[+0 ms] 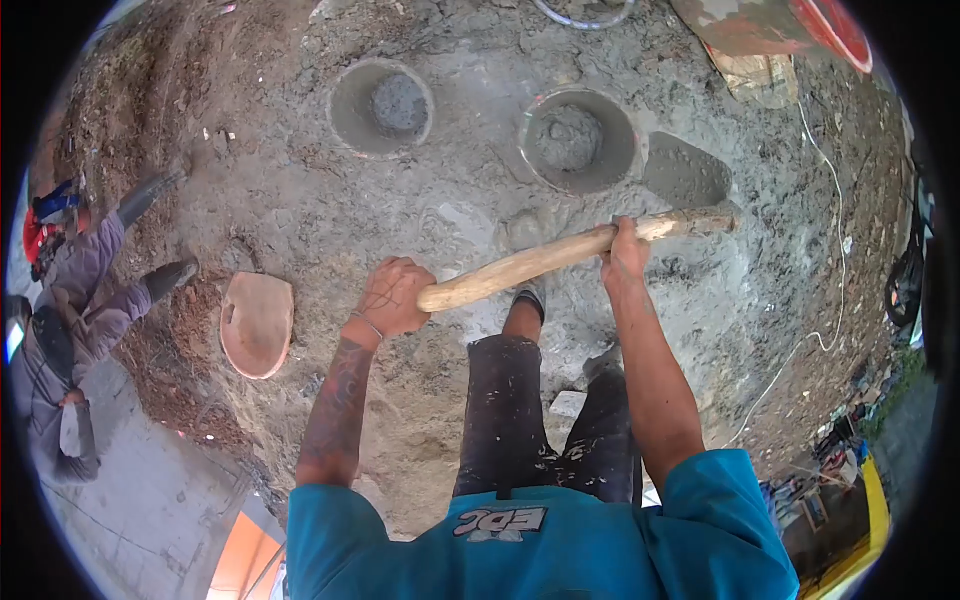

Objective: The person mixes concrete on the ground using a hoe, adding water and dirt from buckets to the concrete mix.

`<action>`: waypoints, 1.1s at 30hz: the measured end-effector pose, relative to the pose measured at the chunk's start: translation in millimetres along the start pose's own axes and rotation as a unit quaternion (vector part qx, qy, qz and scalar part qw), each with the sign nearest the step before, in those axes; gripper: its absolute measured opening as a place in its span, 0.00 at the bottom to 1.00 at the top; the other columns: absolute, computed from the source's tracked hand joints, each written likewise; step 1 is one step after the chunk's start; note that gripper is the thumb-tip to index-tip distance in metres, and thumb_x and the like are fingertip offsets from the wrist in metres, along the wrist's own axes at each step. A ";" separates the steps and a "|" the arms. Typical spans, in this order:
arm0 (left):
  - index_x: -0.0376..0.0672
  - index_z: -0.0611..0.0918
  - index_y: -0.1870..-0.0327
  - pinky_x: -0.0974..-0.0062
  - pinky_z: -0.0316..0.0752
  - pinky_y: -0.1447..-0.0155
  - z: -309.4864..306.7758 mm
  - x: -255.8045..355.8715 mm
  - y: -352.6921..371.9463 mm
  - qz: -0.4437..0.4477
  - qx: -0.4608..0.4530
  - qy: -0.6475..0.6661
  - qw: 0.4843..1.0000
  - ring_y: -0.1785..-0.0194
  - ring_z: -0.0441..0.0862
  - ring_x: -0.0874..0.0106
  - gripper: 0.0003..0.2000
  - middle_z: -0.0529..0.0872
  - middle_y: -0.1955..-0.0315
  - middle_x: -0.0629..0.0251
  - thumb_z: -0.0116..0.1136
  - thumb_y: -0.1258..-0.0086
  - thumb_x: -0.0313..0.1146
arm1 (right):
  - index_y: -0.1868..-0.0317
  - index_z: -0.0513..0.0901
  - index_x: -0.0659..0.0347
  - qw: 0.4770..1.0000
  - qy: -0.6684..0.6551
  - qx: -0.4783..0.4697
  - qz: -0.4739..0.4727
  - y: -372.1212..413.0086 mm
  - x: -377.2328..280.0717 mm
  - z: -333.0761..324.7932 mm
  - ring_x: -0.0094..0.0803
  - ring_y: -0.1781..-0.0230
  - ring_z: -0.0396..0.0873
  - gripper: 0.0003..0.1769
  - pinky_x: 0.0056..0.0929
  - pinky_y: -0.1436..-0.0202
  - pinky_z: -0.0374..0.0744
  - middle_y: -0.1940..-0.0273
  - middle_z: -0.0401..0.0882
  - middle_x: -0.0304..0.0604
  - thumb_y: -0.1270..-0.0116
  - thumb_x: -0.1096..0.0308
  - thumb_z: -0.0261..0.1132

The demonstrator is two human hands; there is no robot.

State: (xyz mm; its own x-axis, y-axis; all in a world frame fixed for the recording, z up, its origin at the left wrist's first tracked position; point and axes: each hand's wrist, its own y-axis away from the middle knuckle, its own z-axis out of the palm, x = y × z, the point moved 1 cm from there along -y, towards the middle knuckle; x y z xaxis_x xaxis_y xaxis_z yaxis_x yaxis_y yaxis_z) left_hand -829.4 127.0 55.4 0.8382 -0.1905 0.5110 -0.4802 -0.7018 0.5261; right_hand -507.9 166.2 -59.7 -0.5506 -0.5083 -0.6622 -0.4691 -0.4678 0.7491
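A thick wooden handle (530,268) slants across the middle of the view, its right end rising toward a grey, mud-coated tip. My left hand (393,298) is closed at the handle's lower left end. Farther along it, my right hand (627,254) is wrapped round the wood. Beyond the handle stands a round bucket (620,165) with wet grey mix inside, and a flat grey blade-like shape (687,172) lies just right of it. Another bucket (342,108) with some grey mix is farther left.
A worn reddish scoop-like board (257,325) lies on the left. Another person (95,290) sits at the far left edge. A large muddy container (740,25) is at the upper right, and a white cord (842,230) runs down the right side. A pale block (568,404) lies near my legs.
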 end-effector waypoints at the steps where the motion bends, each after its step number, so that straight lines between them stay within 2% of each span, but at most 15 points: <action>1: 0.46 0.81 0.69 0.66 0.70 0.49 -9.4 28.3 -5.7 0.028 -0.022 0.008 0.999 0.60 0.77 0.61 0.08 0.82 0.71 0.64 0.60 0.53 0.30 | 0.54 0.67 0.75 0.999 0.004 0.038 0.018 1.9 -5.6 -23.8 0.38 0.72 0.79 0.17 0.34 0.71 0.82 0.62 0.73 0.50 0.39 0.72 0.59; 3: 0.45 0.81 0.69 0.64 0.73 0.55 -18.4 77.9 -20.4 -0.040 -0.168 0.010 0.985 0.62 0.81 0.60 0.11 0.83 0.73 0.59 0.62 0.54 0.36 | 0.55 0.66 0.73 0.996 0.015 0.079 0.039 -11.5 0.5 -81.5 0.37 0.73 0.77 0.16 0.35 0.73 0.80 0.65 0.71 0.50 0.36 0.69 0.57; 4: 0.45 0.81 0.69 0.64 0.73 0.55 -11.3 96.5 -26.6 -0.027 -0.175 0.005 0.984 0.62 0.81 0.60 0.11 0.83 0.73 0.59 0.62 0.54 0.36 | 0.55 0.66 0.73 0.995 0.007 0.092 0.036 -15.1 3.1 -106.9 0.37 0.73 0.77 0.16 0.35 0.73 0.80 0.65 0.71 0.50 0.36 0.69 0.57; 6: 0.41 0.81 0.68 0.64 0.75 0.59 7.6 133.4 -42.8 0.088 -0.178 0.021 0.980 0.66 0.82 0.58 0.15 0.83 0.74 0.57 0.62 0.53 0.41 | 0.55 0.64 0.71 0.972 -0.047 0.163 0.160 -13.4 17.6 -154.7 0.35 0.77 0.73 0.14 0.35 0.73 0.79 0.68 0.69 0.48 0.36 0.70 0.55; 10: 0.37 0.82 0.70 0.65 0.77 0.60 61.3 198.9 -99.6 0.084 -0.333 0.004 0.939 0.68 0.83 0.58 0.17 0.83 0.76 0.54 0.61 0.53 0.44 | 0.58 0.62 0.67 0.897 -0.202 0.231 0.318 -34.4 128.7 -264.2 0.33 0.78 0.70 0.11 0.32 0.75 0.79 0.71 0.67 0.46 0.35 0.71 0.53; 13: 0.34 0.82 0.78 0.67 0.78 0.63 119.2 217.3 -141.5 0.025 -0.511 -0.042 0.858 0.70 0.83 0.58 0.19 0.83 0.77 0.49 0.61 0.52 0.46 | 0.60 0.64 0.64 0.835 -0.257 0.232 0.427 -36.0 233.3 -321.2 0.31 0.76 0.71 0.09 0.29 0.76 0.78 0.71 0.67 0.45 0.35 0.70 0.53; 16: 0.33 0.82 0.78 0.67 0.78 0.62 179.4 215.5 -176.5 0.025 -0.500 -0.065 0.863 0.70 0.84 0.58 0.19 0.83 0.78 0.48 0.61 0.51 0.46 | 0.60 0.66 0.65 0.846 -0.279 0.216 0.401 -48.8 304.3 -348.0 0.32 0.78 0.71 0.07 0.29 0.76 0.77 0.71 0.68 0.45 0.35 0.71 0.52; 17: 0.33 0.83 0.75 0.66 0.78 0.59 200.9 214.2 -181.5 0.043 -0.488 -0.046 0.870 0.67 0.84 0.56 0.19 0.83 0.76 0.46 0.61 0.51 0.45 | 0.61 0.68 0.66 0.802 -0.267 0.283 0.453 -55.2 312.8 -355.2 0.34 0.79 0.71 0.08 0.30 0.76 0.77 0.70 0.71 0.46 0.35 0.69 0.52; 21: 0.32 0.82 0.70 0.64 0.77 0.56 186.4 275.9 -209.4 -0.033 -0.525 -0.093 0.845 0.63 0.83 0.55 0.20 0.83 0.72 0.43 0.61 0.50 0.44 | 0.64 0.69 0.67 0.818 -0.238 0.222 0.473 -105.6 281.3 -363.0 0.35 0.73 0.74 0.08 0.33 0.73 0.77 0.73 0.71 0.45 0.36 0.70 0.53; 23: 0.31 0.82 0.68 0.64 0.76 0.56 169.9 284.6 -214.6 0.024 -0.409 -0.104 0.906 0.63 0.83 0.53 0.20 0.82 0.73 0.43 0.60 0.49 0.44 | 0.63 0.67 0.67 0.830 -0.265 0.210 0.444 -139.8 267.6 -348.3 0.35 0.75 0.73 0.08 0.33 0.75 0.76 0.73 0.69 0.45 0.36 0.70 0.52; 27: 0.31 0.80 0.68 0.65 0.77 0.56 132.9 313.9 -227.3 -0.006 -0.358 -0.116 0.927 0.65 0.82 0.51 0.18 0.82 0.75 0.47 0.58 0.47 0.42 | 0.60 0.62 0.67 0.874 -0.310 0.150 0.341 -188.2 182.0 -302.9 0.36 0.79 0.69 0.09 0.33 0.80 0.74 0.72 0.66 0.46 0.35 0.70 0.50; 29: 0.33 0.80 0.69 0.64 0.77 0.59 138.9 318.9 -204.5 0.047 -0.270 -0.114 0.955 0.67 0.82 0.53 0.17 0.81 0.77 0.50 0.58 0.48 0.42 | 0.57 0.60 0.64 0.812 -0.424 0.102 0.387 -179.1 140.4 -295.3 0.34 0.80 0.69 0.10 0.31 0.81 0.74 0.73 0.65 0.45 0.34 0.69 0.50; 30: 0.35 0.79 0.69 0.63 0.77 0.61 143.6 321.8 -189.3 0.101 -0.182 -0.109 0.972 0.69 0.82 0.54 0.16 0.81 0.79 0.52 0.58 0.48 0.41 | 0.57 0.60 0.64 0.812 -0.422 0.102 0.389 -173.4 140.3 -297.0 0.34 0.80 0.69 0.10 0.31 0.81 0.74 0.73 0.65 0.45 0.34 0.69 0.50; 32: 0.36 0.77 0.71 0.62 0.75 0.64 157.4 335.6 -165.9 0.098 -0.149 -0.093 0.980 0.72 0.81 0.57 0.15 0.79 0.80 0.53 0.59 0.50 0.40 | 0.55 0.60 0.61 0.854 -0.410 0.068 0.313 -178.7 135.7 -299.0 0.31 0.81 0.69 0.12 0.28 0.80 0.74 0.73 0.65 0.44 0.34 0.67 0.51; 33: 0.36 0.76 0.72 0.61 0.73 0.65 161.5 345.0 -155.1 0.095 -0.151 -0.063 0.982 0.73 0.81 0.58 0.14 0.79 0.79 0.53 0.59 0.51 0.39 | 0.58 0.61 0.59 0.830 -0.439 0.052 0.340 -178.6 135.0 -303.9 0.29 0.82 0.68 0.10 0.27 0.80 0.75 0.73 0.66 0.44 0.34 0.67 0.54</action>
State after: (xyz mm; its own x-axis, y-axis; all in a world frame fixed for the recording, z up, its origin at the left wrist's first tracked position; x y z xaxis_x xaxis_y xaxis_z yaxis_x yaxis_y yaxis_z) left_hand -424.0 59.3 40.3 0.7425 -0.3952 0.5409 -0.6696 -0.4139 0.6167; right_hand -288.6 -38.5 -288.7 -0.9821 0.1144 0.1494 0.1246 -0.1995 0.9719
